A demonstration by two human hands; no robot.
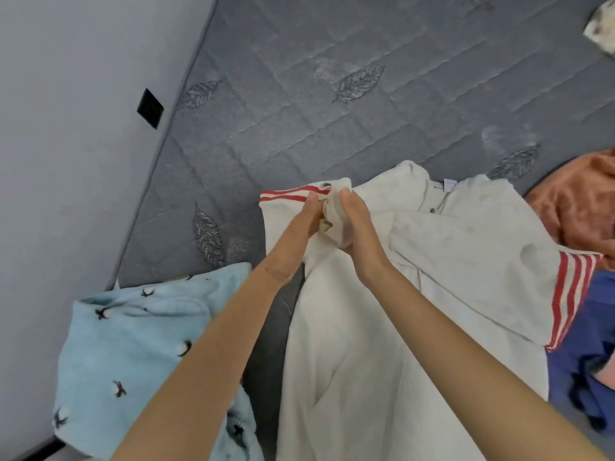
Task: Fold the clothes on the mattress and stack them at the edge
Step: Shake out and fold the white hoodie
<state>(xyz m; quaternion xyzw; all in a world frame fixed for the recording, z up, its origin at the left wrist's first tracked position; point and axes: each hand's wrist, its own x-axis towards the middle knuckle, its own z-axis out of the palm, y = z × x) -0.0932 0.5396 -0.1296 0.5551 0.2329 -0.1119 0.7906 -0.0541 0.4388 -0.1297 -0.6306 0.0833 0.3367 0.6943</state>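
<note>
A cream polo shirt (449, 254) with red-striped sleeve cuffs lies spread on the grey quilted mattress (332, 111). My left hand (306, 217) pinches the shirt's left sleeve close to its striped cuff. My right hand (356, 224) grips a bunch of the same sleeve fabric right beside it. The two hands almost touch. A folded light blue garment (133, 354) with small dark prints sits at the mattress's near left edge.
An orange garment (579, 201) lies at the right, with a dark blue garment (585, 361) below it. A pale patterned cloth (602, 28) shows at the top right corner. A grey wall (66, 161) with a black socket plate (150, 108) borders the mattress on the left.
</note>
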